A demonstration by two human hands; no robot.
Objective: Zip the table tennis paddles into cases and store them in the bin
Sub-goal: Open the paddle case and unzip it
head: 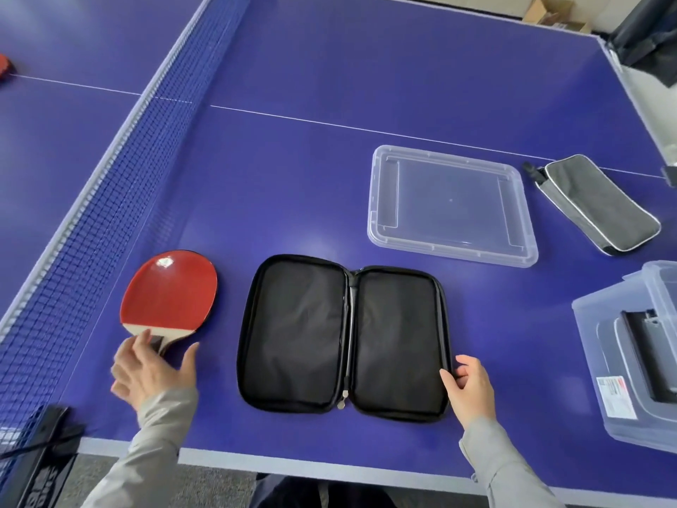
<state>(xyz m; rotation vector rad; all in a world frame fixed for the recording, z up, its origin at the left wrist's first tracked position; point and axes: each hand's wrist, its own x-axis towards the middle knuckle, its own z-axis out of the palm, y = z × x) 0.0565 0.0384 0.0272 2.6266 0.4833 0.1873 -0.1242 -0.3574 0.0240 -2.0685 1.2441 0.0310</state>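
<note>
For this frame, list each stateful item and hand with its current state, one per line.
black case: unzipped, lying open flat
red paddle: on the table, outside any case
left hand: fingers on the paddle handle
right hand: pinches the black case edge
grey case: closed
bin lid: off, lying flat
bin: open

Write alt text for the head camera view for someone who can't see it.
A black paddle case lies unzipped and open flat on a blue table tennis table; the right hand grips its right edge while the left hand touches the handle of a red paddle. Beyond lie a clear lid, a grey zipped case and a clear bin.
</note>
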